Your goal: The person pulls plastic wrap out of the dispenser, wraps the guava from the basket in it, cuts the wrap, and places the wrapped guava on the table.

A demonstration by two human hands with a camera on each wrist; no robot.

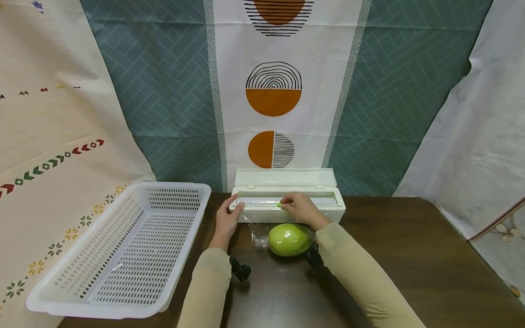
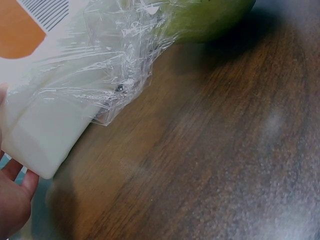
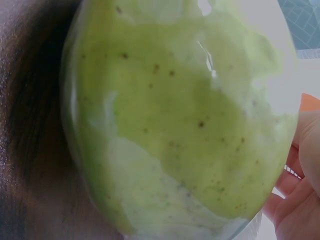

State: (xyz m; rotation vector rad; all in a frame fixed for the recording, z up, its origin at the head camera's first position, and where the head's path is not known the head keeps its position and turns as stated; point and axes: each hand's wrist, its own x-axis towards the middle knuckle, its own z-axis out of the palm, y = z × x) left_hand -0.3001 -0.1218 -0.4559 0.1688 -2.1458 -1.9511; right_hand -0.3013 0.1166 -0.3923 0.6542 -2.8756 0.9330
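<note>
We see the person's left hand (image 1: 226,222) gripping the left end of a long, white, rectangular plastic dispenser box (image 1: 335,213), thumb at the front and fingers round the end. The right hand (image 1: 302,209) is over the middle of the box, its thumb and fingertips together, pinching a small bright-green plastic tab (image 1: 279,205) at the front edge of the opening. The white hinged lid (image 1: 285,177) stands raised at the back.

A sheet of clear, crinkled plastic film (image 1: 258,234) hangs over the box's front and reaches the smooth, oval green fruit (image 1: 289,239). That fruit lies on the dark brown wood-grained table (image 1: 393,259), just in front of the box and between the forearms — we see glossy film over its skin. In the right wrist view it fills most of the picture, small dark specks showing on its surface, the right hand partly hidden behind it.

To the left we find a large, white, slotted plastic basket (image 1: 151,255), apart from the box. Behind the table hangs a green-and-white patterned cloth (image 1: 168,91) — orange-and-black circles run down its pale middle strip.
</note>
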